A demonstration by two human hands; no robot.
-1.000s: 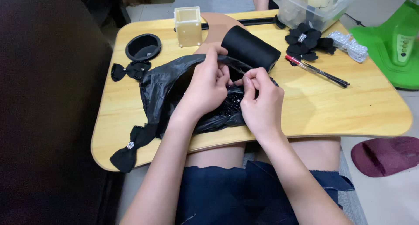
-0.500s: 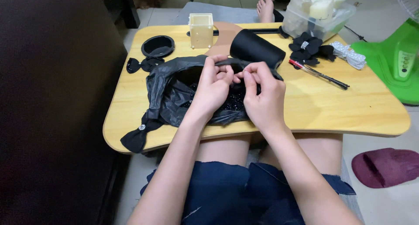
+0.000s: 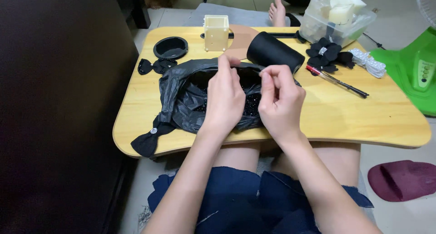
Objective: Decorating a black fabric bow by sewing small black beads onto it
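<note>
Leftmost, a black fabric bow (image 3: 147,141) with a small shiny centre lies at the near-left edge of the wooden lap table (image 3: 363,120), just touching the corner of the black plastic bag (image 3: 184,97); further back sit a second black bow (image 3: 153,66) and a round black lid (image 3: 170,47); a small cream square box (image 3: 216,32) stands upright behind the bag. The bag lies crumpled and open in the middle of the table, with dark glittering beads (image 3: 251,104) showing inside its mouth; the left hand (image 3: 225,100) rests over the bag, its fingers curled and pinching the far rim of the plastic; the right hand (image 3: 280,102) is just beside it, thumb and forefinger closed in a pinch on something too small to tell, above the bag's right edge. Behind the hands a black cylinder (image 3: 274,52) lies on its side; to its right are black fabric flowers (image 3: 324,54), a pen (image 3: 338,82), a clear plastic tub (image 3: 338,20) and a coil of silver trim (image 3: 368,61); off the table stand a green appliance (image 3: 418,75) and, on the floor, a maroon slipper (image 3: 402,179).
</note>
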